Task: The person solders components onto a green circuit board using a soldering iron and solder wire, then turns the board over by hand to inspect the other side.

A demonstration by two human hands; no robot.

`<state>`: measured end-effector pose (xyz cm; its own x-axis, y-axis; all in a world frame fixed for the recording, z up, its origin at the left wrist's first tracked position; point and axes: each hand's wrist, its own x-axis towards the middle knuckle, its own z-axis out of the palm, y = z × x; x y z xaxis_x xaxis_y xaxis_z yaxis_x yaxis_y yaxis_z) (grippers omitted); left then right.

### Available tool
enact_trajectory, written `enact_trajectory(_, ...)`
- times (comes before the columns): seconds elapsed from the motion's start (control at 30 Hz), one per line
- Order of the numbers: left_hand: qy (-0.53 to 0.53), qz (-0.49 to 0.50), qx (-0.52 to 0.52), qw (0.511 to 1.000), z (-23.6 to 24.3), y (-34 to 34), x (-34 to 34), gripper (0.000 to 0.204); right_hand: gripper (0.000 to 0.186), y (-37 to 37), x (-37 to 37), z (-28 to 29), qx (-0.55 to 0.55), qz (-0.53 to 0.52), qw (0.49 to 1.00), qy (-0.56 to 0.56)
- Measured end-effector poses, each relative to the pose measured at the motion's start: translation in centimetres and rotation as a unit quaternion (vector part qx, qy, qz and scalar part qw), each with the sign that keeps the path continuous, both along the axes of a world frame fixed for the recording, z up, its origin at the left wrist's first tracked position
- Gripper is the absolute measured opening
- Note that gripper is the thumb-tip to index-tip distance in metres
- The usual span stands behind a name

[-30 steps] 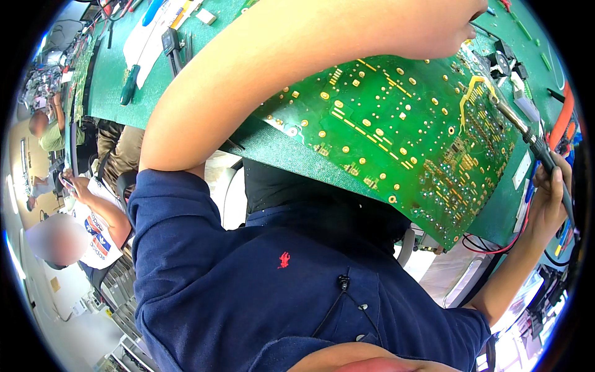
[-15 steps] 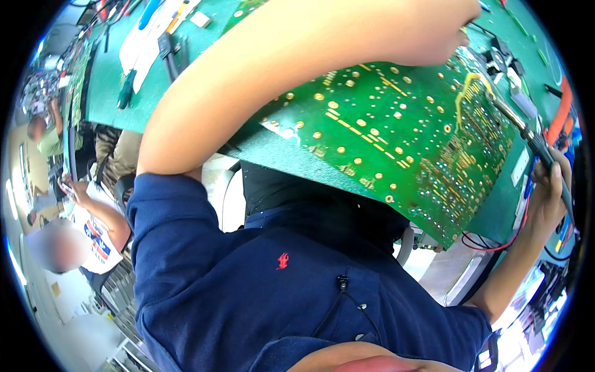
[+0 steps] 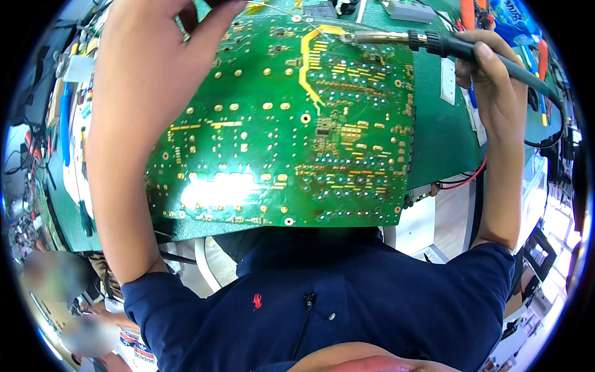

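A large green circuit board (image 3: 248,149) lies on the green mat before me, its face dotted with solder joints and gold pads. My right hand (image 3: 496,77) is closed around the dark handle of a soldering iron (image 3: 431,43). The iron points left, its tip at the upper end of a broad yellow track on the board. At the top edge, my left hand (image 3: 201,31) pinches a thin strand of solder wire (image 3: 282,10) that runs toward the iron's tip. Part of that hand is cut off by the picture's edge, and its forearm covers the board's left side.
Tools, including a blue-handled one (image 3: 65,124), lie on the left. A white strip (image 3: 447,80) and a blue packet (image 3: 514,22) sit at right. The iron's black cable (image 3: 555,105) loops behind my right hand. Other people sit at the lower left.
My view has turned, so the board appears squarer and further left. My left forearm no longer stretches across it, and the solder wire now shows. The iron stays in my right hand near the yellow track.
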<state>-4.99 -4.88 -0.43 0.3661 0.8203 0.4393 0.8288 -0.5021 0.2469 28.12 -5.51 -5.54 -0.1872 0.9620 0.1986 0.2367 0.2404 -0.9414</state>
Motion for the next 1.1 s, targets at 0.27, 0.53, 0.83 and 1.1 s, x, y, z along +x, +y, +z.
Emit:
enact_trajectory(0.27,0.005,-0.043,-0.01,0.999,-2.2,1.7,-2.5,0.014,0.033,-0.2,0.5,-0.3,0.022,0.031,0.999,0.008)
enact_trajectory(0.53,-0.002,-0.053,-0.013,0.999,-2.2,1.6,-2.6,0.013,0.035,-0.5,0.0,0.2,0.03,0.04,0.999,0.0)
enact_trajectory(0.83,-0.003,-0.057,-0.008,0.998,-2.3,1.7,-2.5,0.012,0.036,-0.5,0.3,0.2,0.032,0.043,0.999,-0.007)
enact_trajectory(1.1,0.005,-0.05,-0.007,0.999,-2.2,1.5,-2.3,0.013,0.035,-0.6,0.2,0.2,0.036,0.046,0.998,-0.01)
